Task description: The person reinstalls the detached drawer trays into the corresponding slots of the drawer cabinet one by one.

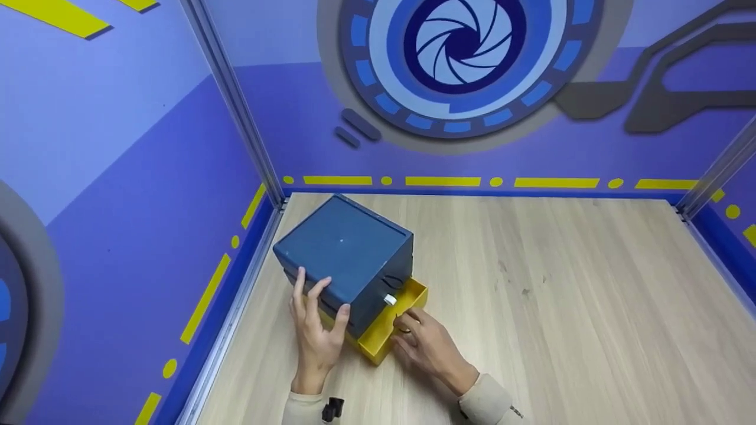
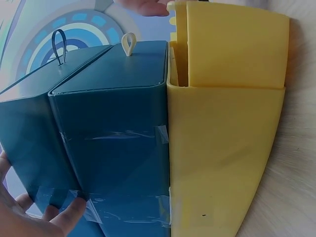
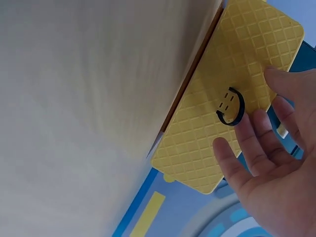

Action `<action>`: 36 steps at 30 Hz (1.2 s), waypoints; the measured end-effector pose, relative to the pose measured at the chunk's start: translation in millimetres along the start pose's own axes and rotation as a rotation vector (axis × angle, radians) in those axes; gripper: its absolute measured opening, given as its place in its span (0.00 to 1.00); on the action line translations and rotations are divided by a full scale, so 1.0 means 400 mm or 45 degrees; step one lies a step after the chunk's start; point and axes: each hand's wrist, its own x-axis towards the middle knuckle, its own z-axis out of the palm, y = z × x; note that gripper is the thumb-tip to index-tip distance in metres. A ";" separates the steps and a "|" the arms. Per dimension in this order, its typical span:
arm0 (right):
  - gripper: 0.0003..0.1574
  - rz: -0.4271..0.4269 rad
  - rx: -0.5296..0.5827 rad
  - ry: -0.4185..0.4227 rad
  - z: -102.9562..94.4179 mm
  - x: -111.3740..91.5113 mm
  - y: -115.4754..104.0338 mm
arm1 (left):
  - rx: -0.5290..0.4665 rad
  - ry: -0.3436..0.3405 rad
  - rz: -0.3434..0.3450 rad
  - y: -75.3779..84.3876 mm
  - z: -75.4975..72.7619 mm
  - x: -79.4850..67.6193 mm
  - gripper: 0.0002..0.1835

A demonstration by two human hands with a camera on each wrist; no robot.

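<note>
A stack of dark blue drawers (image 1: pixel 342 248) stands at an angle on the table above a yellow casing (image 2: pixel 222 163). Out of that casing extends a yellow drawer (image 1: pixel 373 345), partly pulled out. My left hand (image 1: pixel 319 336) rests with spread fingers against the side of the blue stack. At the yellow drawer's front is my right hand (image 1: pixel 434 348), fingers loosely extended and thumb on the patterned panel (image 3: pixel 197 133). Its fingertips lie right beside a black loop handle (image 3: pixel 239 108) on that panel.
The blue fronts carry a dark loop (image 2: pixel 59 45) and a pale loop (image 2: pixel 129 44). Clear tape (image 2: pixel 98 212) crosses the blue side. Wood-grain tabletop (image 1: pixel 561 319) extends to the right. A purple back wall (image 1: pixel 283 118) and a left wall (image 1: pixel 118 248) border the table.
</note>
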 end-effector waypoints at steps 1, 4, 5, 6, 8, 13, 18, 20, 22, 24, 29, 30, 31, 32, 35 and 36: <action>0.23 0.002 0.006 0.002 0.002 0.001 -0.001 | 0.003 -0.001 -0.002 0.000 0.000 -0.001 0.29; 0.22 0.016 0.011 -0.004 0.008 0.001 -0.006 | 0.002 -0.004 -0.007 -0.001 0.001 -0.007 0.30; 0.22 0.023 0.011 -0.009 0.009 0.001 -0.008 | 0.003 -0.005 -0.008 -0.001 0.001 -0.008 0.30; 0.22 0.030 0.010 -0.016 0.010 0.001 -0.009 | 0.005 -0.004 -0.008 -0.002 0.002 -0.010 0.30; 0.22 0.042 0.005 -0.031 0.013 0.001 -0.011 | 0.005 -0.005 -0.007 -0.002 0.002 -0.013 0.30; 0.22 0.046 -0.004 -0.051 0.020 0.007 -0.010 | 0.010 -0.013 -0.019 -0.001 0.000 -0.012 0.30; 0.22 0.054 -0.002 -0.061 0.026 0.017 -0.009 | 0.010 -0.016 -0.013 0.001 -0.002 -0.007 0.30; 0.22 0.063 0.007 -0.069 0.027 0.019 -0.010 | 0.010 -0.013 -0.005 0.001 -0.002 -0.006 0.30; 0.21 0.074 0.019 -0.078 0.028 0.021 -0.011 | 0.005 -0.008 -0.001 0.001 -0.002 -0.006 0.30; 0.20 0.082 0.025 -0.080 0.028 0.023 -0.013 | 0.003 -0.005 0.003 0.000 -0.001 -0.006 0.30; 0.19 0.081 0.023 -0.068 0.028 0.029 -0.016 | 0.003 -0.001 0.011 0.000 -0.001 -0.003 0.30; 0.19 0.078 0.019 -0.066 0.028 0.031 -0.016 | 0.002 -0.002 0.009 0.001 -0.002 -0.002 0.30; 0.19 0.076 0.015 -0.066 0.029 0.032 -0.016 | 0.001 -0.002 0.006 0.001 -0.002 -0.001 0.30; 0.19 0.073 0.011 -0.065 0.029 0.033 -0.015 | 0.001 -0.002 0.004 0.002 -0.003 0.000 0.30; 0.19 0.064 0.008 -0.062 0.033 0.036 -0.014 | 0.002 -0.002 0.000 0.002 -0.004 0.002 0.30; 0.19 0.066 0.009 -0.060 0.035 0.036 -0.013 | 0.003 -0.002 -0.002 0.002 -0.004 0.002 0.30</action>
